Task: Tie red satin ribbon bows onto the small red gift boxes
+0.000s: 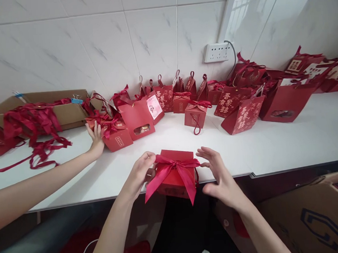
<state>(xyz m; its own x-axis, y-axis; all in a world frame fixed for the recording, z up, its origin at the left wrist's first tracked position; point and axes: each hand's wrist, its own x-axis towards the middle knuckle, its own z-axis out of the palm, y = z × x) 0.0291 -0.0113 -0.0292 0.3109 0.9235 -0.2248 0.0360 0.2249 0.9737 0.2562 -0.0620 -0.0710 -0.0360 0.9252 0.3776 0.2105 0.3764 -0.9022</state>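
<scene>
Red gift box [172, 178] with satin bow, between two bare hands

At far left, crimson ribbons spill from a cardboard carton [71, 114]; beside it, a co-worker's hand [95, 138] touches another red box [118, 141]. Nearer the centre, the wearer's left hand [141, 170] has its fingers curled at the left end of the bow [176, 165]; whether they pinch the ribbon cannot be told. The gift box lies at the front edge of the white table [231, 153], its near side overlapping that edge in this view. Its flat lid is plain, bright red; the near face is darker, with indistinct markings. The glossy, pinkish-red bow has a central knot, loops to either side and two broad tails, slanting down left and right. A dark red twisted cord [197, 176] shows at the box's right side. The right hand [214, 173] is spread, thumb well apart, fingertips just beside the right loop.
</scene>
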